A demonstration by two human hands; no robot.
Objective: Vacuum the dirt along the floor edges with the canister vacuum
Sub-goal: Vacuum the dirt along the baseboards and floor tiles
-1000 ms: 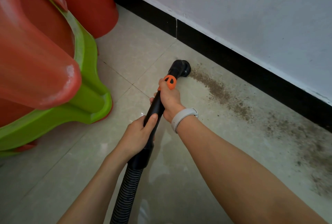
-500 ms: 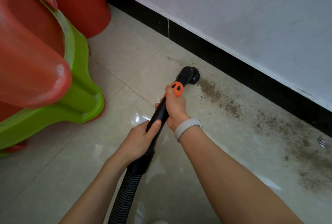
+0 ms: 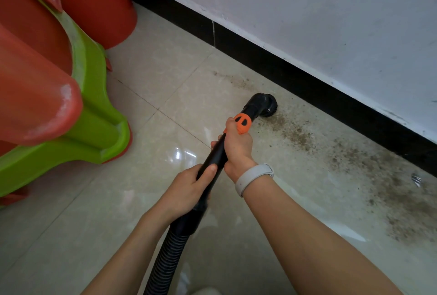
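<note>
Tiled floor [image 3: 146, 74] | dirt [image 3: 354, 159] along skirting [image 3: 307, 77] | both hands clamped on wand [image 3: 216, 155]

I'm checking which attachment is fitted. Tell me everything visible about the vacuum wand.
The vacuum wand is a straight black plastic-looking tube, angled down toward the wall. An orange collar sits near its tip, which ends in a round black brush head on the dirt. The right hand and the left hand grip it; a ribbed hose trails behind.
</note>
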